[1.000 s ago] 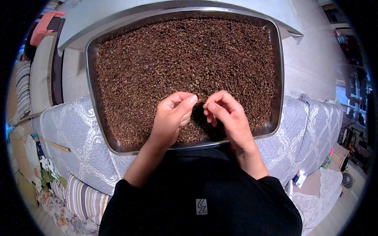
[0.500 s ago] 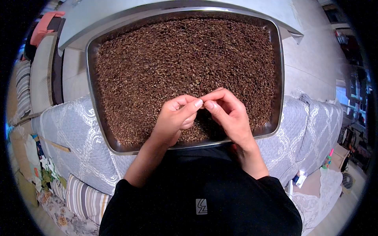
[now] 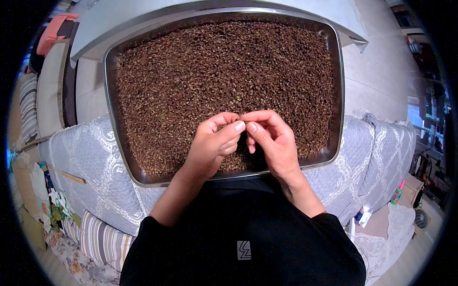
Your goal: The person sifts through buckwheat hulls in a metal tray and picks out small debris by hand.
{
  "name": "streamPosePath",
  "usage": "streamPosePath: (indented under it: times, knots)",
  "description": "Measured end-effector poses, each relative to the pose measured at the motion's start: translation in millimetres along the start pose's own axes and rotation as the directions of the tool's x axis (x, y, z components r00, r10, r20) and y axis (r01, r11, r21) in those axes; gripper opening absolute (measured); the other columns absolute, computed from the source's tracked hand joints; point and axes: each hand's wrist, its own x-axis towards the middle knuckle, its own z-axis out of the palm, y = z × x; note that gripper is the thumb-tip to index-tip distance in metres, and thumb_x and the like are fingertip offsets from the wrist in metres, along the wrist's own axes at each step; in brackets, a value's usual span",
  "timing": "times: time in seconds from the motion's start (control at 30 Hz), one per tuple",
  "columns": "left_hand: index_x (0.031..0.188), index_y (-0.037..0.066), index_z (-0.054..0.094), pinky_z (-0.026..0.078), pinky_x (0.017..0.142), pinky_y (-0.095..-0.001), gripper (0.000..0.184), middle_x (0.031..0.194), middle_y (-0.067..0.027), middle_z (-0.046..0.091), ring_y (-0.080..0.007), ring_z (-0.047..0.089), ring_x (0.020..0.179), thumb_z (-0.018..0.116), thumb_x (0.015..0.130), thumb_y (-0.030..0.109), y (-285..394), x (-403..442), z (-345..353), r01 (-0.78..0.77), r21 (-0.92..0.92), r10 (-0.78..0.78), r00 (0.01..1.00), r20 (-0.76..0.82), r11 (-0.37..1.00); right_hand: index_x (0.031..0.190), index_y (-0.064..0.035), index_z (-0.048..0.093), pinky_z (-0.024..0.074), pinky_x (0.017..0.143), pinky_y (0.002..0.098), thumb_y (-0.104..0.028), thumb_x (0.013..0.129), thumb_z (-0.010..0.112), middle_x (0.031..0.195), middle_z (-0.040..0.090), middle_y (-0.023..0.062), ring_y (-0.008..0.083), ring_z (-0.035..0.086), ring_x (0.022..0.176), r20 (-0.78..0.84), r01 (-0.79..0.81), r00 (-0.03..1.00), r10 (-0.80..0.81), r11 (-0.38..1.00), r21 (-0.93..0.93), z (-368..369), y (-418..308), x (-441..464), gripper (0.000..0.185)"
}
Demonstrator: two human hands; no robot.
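A large metal tray [image 3: 341, 95] lies before me, spread with small brown dried pieces [image 3: 214, 66] whose exact kind I cannot tell. Over its near part, my left hand [image 3: 214, 140] is closed in a pinch, thumb against forefinger. Opposite it, my right hand [image 3: 273, 136] pinches as well, its fingertips meeting the left ones. Something tiny and dark sits between the fingertips, too small to name.
Grey quilted cloth [image 3: 90, 148] with white patterns lies under and beside the tray. A pale covered table [image 3: 191, 9] stands beyond the far rim. At lower left is a striped cushion [image 3: 102, 238]; a beige seat [image 3: 50, 86] stands at left.
My right hand has shifted slightly left and down, its fingers curling differently around the pinch. The left hand stays almost in place, its forefinger a little higher.
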Motion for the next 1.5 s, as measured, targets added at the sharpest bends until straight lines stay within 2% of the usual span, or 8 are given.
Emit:
streamPosePath:
  times: [0.13,0.33,0.4,0.53,0.7,0.83,0.93,1.5]
  knots:
    - [0.105,0.004,0.059,0.023,0.045,-0.0179,0.01,0.067,0.0093,0.045,0.0016,0.032,0.05,0.062,0.097,0.01,1.0,-0.5,-1.9,0.007,-0.132,0.002,0.998,0.068,0.991,0.115,0.0004,0.06,0.0468,0.06,0.0214,-0.011,0.101,0.058,0.089,0.061,0.0025,0.0072,0.054,0.067,-0.066,-0.006,0.998,0.009,0.999,0.042,-2.5,-4.6,2.3,0.018]
    - [0.102,0.003,0.062,0.028,0.049,-0.0165,0.006,0.071,0.0047,0.051,-0.0003,0.04,0.056,0.061,0.096,0.004,4.2,-4.0,3.7,0.025,0.204,-0.007,0.996,-0.085,0.979,0.116,-0.0021,0.061,0.0444,0.065,0.0198,-0.015,0.096,0.067,0.085,0.057,-0.0007,0.0052,0.053,0.073,0.077,-0.117,0.99,0.121,0.992,-0.056,-6.5,-19.3,3.4,0.025]
    - [0.099,0.003,0.064,0.035,0.052,-0.0182,0.006,0.072,0.0036,0.054,-0.0018,0.044,0.059,0.065,0.093,0.003,-3.8,-2.0,4.0,-0.126,0.518,0.192,0.978,-0.076,0.846,0.112,-0.0028,0.061,0.0433,0.063,0.0188,-0.016,0.095,0.069,0.085,0.057,-0.0017,0.0037,0.052,0.072,0.075,0.185,0.983,-0.17,0.932,-0.313,-7.6,-0.8,7.0,0.022]
    - [0.094,0.003,0.066,0.044,0.057,-0.0242,0.006,0.073,0.0035,0.056,-0.0051,0.05,0.062,0.07,0.088,0.003,2.8,-3.4,8.3,-0.372,0.881,0.483,0.853,0.2,0.291,0.105,-0.0027,0.06,0.0429,0.061,0.0184,-0.015,0.096,0.068,0.083,0.058,-0.0015,0.003,0.051,0.069,0.024,0.09,0.996,-0.087,0.94,-0.329,-9.3,-4.7,7.2,0.017]
    - [0.094,0.002,0.067,0.038,0.054,-0.0183,0.007,0.071,0.0077,0.055,0.0006,0.046,0.061,0.069,0.092,0.009,5.4,-7.5,3.8,-0.168,0.638,0.237,0.971,-0.023,0.751,0.104,-0.0023,0.058,0.0429,0.054,0.0188,-0.016,0.101,0.06,0.083,0.06,0.0011,0.0044,0.053,0.065,0.115,-0.175,0.98,0.16,0.974,0.142,-16.7,-11.9,7.6,0.014]
    - [0.101,0.002,0.066,0.033,0.049,-0.0178,0.012,0.073,0.0074,0.055,0.001,0.044,0.057,0.068,0.094,0.012,10.8,-8.7,-2.7,0.039,0.125,-0.039,0.999,-0.001,0.991,0.104,-0.0034,0.057,0.0424,0.053,0.0187,-0.021,0.103,0.056,0.083,0.059,-0.0004,0.004,0.054,0.066,0.041,-0.156,0.987,0.155,0.987,0.04,-9.1,-18.3,7.4,0.017]
    - [0.105,0.001,0.063,0.024,0.046,-0.0183,0.015,0.071,0.006,0.052,0.0002,0.037,0.052,0.066,0.095,0.011,3.0,-5.8,1.7,-0.05,0.377,0.075,0.996,-0.051,0.925,0.102,-0.0061,0.057,0.0395,0.056,0.0165,-0.022,0.099,0.065,0.084,0.059,-0.0025,0.0024,0.053,0.066,0.046,-0.025,0.998,0.041,0.956,-0.293,-6.2,-12.4,2.5,0.018]
    - [0.104,0.005,0.057,0.024,0.047,-0.0157,0.013,0.067,0.0095,0.041,0.0017,0.031,0.052,0.053,0.104,0.017,9.4,-2.5,-0.8,0.162,-0.166,-0.137,0.979,0.154,0.973,0.11,-0.0023,0.055,0.0428,0.052,0.0206,-0.014,0.103,0.055,0.081,0.055,0.0009,0.0061,0.052,0.065,0.076,-0.142,0.989,0.126,0.95,0.278,-11.6,-11.9,6.7,0.014]
